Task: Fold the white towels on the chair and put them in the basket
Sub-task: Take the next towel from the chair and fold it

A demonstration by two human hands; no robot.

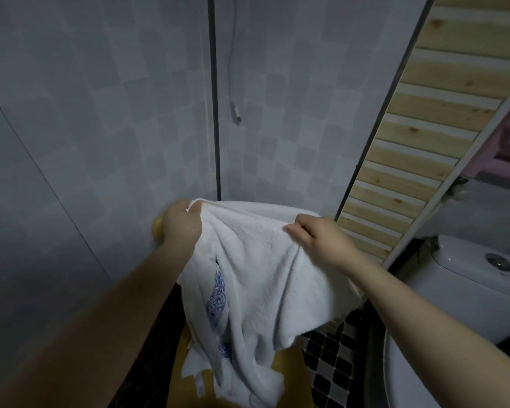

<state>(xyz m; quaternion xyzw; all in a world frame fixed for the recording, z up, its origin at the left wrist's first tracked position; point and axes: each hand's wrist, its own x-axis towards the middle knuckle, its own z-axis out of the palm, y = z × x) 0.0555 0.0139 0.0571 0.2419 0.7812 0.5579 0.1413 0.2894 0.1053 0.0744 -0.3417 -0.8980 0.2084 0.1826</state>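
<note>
A white towel [256, 278] with a blue pattern hangs spread in the air in front of me. My left hand [181, 223] grips its upper left corner. My right hand [318, 238] pinches the top edge further right. The towel's lower part drapes down onto the yellow wooden chair [289, 366], whose backrest top pokes out behind my left hand. The basket is not in view.
A grey tiled wall stands close ahead with a dark vertical pipe [215, 113] and a hanging white cable [234, 83]. A slatted wooden panel [424, 128] leans at right. A white toilet [471, 284] sits at the lower right on black mosaic floor.
</note>
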